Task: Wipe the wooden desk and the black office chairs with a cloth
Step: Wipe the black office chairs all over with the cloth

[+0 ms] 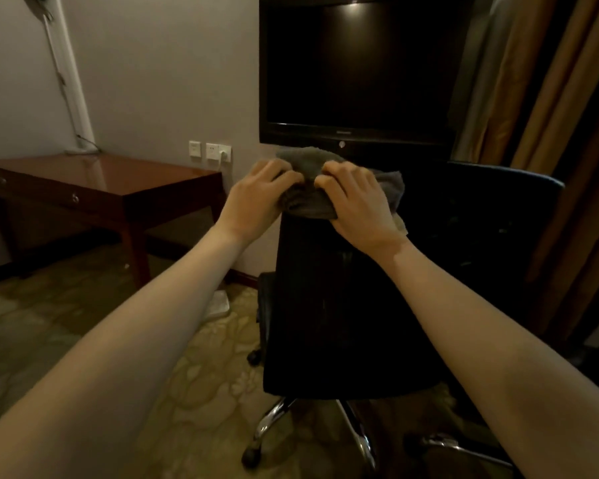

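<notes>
A grey cloth point(308, 198) lies bunched over the top edge of a black office chair's backrest point(332, 305) in the middle of the view. My left hand point(256, 198) grips the cloth's left side with curled fingers. My right hand point(357, 202) grips its right side, fingers curled over the fabric. A second black office chair point(481, 219) stands just behind to the right. The wooden desk point(111, 181) stands at the left against the wall, apart from both hands.
A large dark television point(357, 70) hangs directly behind the chairs. Brown curtains point(567, 115) fall at the right. Wall sockets point(210, 152) sit beside the desk. The chair's chrome base with castors point(274, 426) spreads over patterned carpet point(32, 340). A white object point(218, 305) lies on the floor.
</notes>
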The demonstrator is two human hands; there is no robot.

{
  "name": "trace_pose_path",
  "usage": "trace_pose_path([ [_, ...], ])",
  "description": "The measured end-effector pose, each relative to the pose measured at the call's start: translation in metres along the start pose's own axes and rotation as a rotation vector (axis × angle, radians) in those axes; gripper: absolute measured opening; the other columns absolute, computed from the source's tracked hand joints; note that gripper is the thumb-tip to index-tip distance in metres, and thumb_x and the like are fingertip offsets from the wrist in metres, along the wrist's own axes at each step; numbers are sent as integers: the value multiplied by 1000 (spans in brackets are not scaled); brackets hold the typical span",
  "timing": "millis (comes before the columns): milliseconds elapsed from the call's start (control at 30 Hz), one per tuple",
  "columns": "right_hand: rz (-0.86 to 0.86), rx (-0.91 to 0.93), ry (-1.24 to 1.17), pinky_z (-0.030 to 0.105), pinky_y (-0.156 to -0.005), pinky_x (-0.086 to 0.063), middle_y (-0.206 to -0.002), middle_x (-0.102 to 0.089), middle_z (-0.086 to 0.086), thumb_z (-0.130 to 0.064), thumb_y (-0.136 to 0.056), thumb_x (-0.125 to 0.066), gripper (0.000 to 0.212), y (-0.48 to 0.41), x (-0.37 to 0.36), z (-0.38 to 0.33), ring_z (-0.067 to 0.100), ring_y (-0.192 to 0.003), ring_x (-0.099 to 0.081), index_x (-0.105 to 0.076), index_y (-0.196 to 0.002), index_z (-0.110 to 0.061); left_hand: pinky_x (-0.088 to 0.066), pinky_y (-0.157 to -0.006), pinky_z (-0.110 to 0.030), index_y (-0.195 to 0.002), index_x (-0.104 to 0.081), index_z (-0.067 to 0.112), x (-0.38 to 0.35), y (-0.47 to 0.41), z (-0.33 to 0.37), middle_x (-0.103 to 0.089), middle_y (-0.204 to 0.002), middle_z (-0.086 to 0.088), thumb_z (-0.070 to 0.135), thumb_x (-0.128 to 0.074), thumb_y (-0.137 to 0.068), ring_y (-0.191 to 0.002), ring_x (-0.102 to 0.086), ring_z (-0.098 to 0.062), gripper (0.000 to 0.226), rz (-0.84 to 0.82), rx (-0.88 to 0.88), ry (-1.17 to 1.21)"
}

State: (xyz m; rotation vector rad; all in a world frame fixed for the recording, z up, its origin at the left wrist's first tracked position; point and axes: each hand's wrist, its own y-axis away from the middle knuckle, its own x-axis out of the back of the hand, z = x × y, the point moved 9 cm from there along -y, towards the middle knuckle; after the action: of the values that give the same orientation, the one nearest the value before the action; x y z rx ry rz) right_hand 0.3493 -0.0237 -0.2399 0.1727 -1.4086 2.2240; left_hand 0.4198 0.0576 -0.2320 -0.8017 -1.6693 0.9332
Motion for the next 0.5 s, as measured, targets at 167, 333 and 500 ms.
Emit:
trace_pose_path([
  [167,-60,120,113,38,-93,-33,-121,-61,12,-13,-81,-48,34,49,-42,-9,30,-111,-48,-45,-115,-13,-54,-73,-34,-98,-70,9,-47,39,-8,-65,-99,-11,6,-70,-73,-97,-48,-20,25,-13,18,9],
  [333,-131,122,105,40,-96,-30,-127,-53,11,-9,-68,-70,56,83,-63,-4,30,-114,-41,-44,-118,-12,-44,-84,-28,-99,-68,12,-80,59,1,-63,-101,-7,5,-71,-73,-98,-50,-21,27,56,22,52],
  [500,-171,121,66,41,-95,-30,-126,-54,11,-4,-61,-77,66,103,-69,-3,31,-113,-41,-45,-118,-13,-50,-80,-31,-109,-54,20,-104,76,8,-48,-110,2,5,-70,-75,-97,-48,-21,41,-40,-2,122],
])
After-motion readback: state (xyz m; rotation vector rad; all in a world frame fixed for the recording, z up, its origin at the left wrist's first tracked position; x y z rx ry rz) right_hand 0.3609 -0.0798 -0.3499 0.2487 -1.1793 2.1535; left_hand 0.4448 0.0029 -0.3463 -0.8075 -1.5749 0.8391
